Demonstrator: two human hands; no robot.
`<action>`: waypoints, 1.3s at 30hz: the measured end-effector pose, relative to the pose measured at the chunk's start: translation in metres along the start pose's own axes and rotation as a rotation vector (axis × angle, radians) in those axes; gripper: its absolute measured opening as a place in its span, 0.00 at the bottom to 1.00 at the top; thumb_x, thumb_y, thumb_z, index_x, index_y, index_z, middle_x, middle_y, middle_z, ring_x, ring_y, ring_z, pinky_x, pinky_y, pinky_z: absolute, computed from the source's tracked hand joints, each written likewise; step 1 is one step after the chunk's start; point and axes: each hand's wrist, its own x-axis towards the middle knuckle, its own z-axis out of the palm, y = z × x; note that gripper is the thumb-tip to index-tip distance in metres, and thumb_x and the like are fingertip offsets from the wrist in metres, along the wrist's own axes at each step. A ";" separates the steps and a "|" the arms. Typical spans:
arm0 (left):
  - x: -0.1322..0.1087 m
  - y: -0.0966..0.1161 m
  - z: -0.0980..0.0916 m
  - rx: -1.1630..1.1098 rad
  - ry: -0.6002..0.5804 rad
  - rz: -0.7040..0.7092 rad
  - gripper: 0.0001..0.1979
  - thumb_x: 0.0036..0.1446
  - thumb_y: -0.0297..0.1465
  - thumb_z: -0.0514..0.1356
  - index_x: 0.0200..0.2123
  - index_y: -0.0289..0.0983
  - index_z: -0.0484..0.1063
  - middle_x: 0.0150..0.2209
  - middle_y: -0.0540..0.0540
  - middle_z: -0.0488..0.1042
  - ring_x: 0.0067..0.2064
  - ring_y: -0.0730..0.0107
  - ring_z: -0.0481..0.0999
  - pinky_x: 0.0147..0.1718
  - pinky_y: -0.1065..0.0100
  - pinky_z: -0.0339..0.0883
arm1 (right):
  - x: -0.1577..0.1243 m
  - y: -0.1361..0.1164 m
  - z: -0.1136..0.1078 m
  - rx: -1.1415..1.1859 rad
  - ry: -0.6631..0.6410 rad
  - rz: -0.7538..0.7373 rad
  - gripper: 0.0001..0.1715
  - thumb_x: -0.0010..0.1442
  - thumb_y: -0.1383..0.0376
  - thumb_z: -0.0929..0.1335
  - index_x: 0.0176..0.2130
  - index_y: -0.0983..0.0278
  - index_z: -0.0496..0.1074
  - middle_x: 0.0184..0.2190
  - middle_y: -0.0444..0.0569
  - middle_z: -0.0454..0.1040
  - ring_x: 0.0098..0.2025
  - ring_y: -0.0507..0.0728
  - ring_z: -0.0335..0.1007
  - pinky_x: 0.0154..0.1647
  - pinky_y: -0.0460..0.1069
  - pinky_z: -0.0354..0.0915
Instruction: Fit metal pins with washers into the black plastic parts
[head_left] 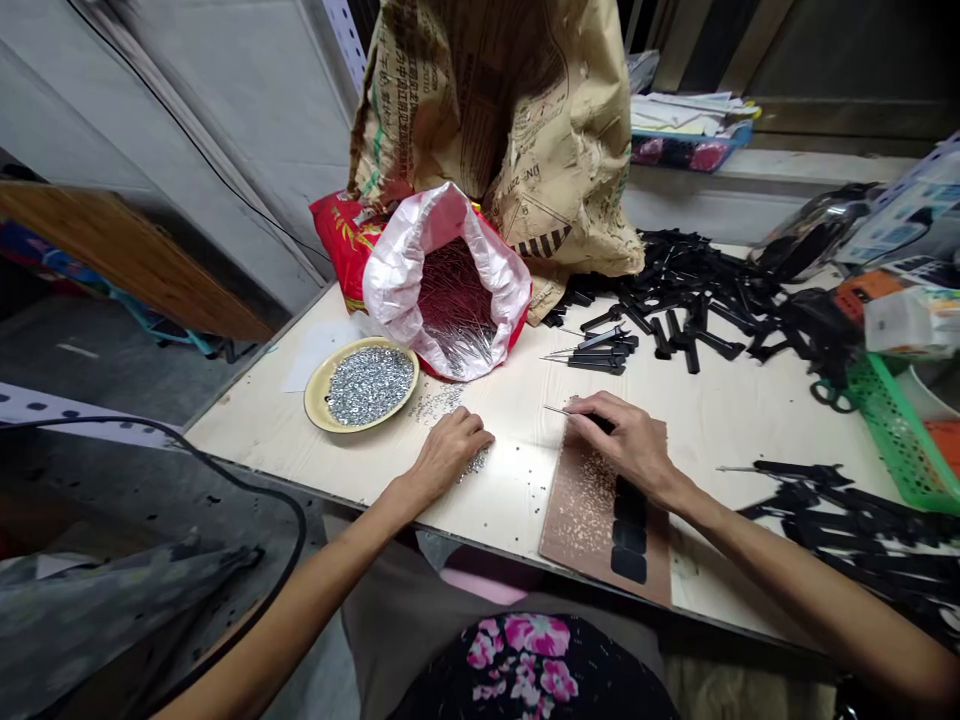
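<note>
My left hand (452, 448) rests palm down on the table with its fingers curled together, beside a small heap of tiny silver metal pieces (474, 464). Whatever its fingertips grip is hidden. My right hand (626, 440) is closed around a black handle with a thin metal rod (556, 410), the rod pointing left. That hand is over a brown board (570, 555) with pale specks and several black pads (628, 535) along its right side. A yellow dish (319, 408) full of small metal pieces (371, 385) stands to the left.
An open red-and-white bag (390, 290) of thin metal rods (459, 305) sits behind my hands, before a large brown paper sack (562, 190). Black handled pieces (600, 350) lie beyond the board, with more black parts (840, 520) at right near a green basket (900, 430).
</note>
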 end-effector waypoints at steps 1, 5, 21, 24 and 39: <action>0.002 0.001 0.000 0.001 -0.008 -0.008 0.13 0.63 0.29 0.50 0.36 0.36 0.74 0.34 0.42 0.71 0.38 0.63 0.64 0.35 0.64 0.59 | -0.001 -0.001 0.001 -0.016 0.003 -0.011 0.11 0.61 0.62 0.64 0.41 0.60 0.75 0.39 0.47 0.75 0.40 0.56 0.71 0.41 0.51 0.67; 0.009 0.003 -0.001 0.045 -0.046 -0.045 0.12 0.62 0.29 0.51 0.33 0.34 0.73 0.33 0.41 0.71 0.37 0.62 0.64 0.34 0.63 0.58 | -0.002 -0.006 0.008 -0.060 0.011 -0.046 0.10 0.62 0.65 0.64 0.42 0.60 0.73 0.39 0.47 0.74 0.41 0.55 0.71 0.42 0.51 0.67; 0.008 0.037 0.020 -0.024 0.072 -0.009 0.12 0.63 0.28 0.50 0.38 0.36 0.74 0.32 0.43 0.72 0.36 0.63 0.64 0.33 0.63 0.57 | -0.019 -0.006 0.009 -0.068 0.002 -0.051 0.10 0.62 0.68 0.64 0.42 0.62 0.72 0.37 0.46 0.74 0.39 0.53 0.70 0.41 0.50 0.68; 0.012 0.041 0.016 -0.258 0.128 -0.123 0.11 0.62 0.30 0.52 0.36 0.36 0.74 0.33 0.42 0.73 0.37 0.62 0.66 0.36 0.62 0.59 | -0.025 -0.007 0.007 -0.080 0.017 -0.047 0.10 0.62 0.68 0.63 0.42 0.63 0.73 0.38 0.48 0.73 0.39 0.54 0.70 0.40 0.51 0.68; 0.049 0.083 -0.009 -1.930 0.296 -0.866 0.17 0.40 0.33 0.71 0.33 0.30 0.77 0.27 0.47 0.76 0.26 0.78 0.71 0.30 0.74 0.69 | -0.026 -0.019 0.012 -0.309 -0.022 -0.098 0.15 0.64 0.68 0.62 0.49 0.61 0.72 0.39 0.48 0.73 0.38 0.52 0.70 0.39 0.46 0.66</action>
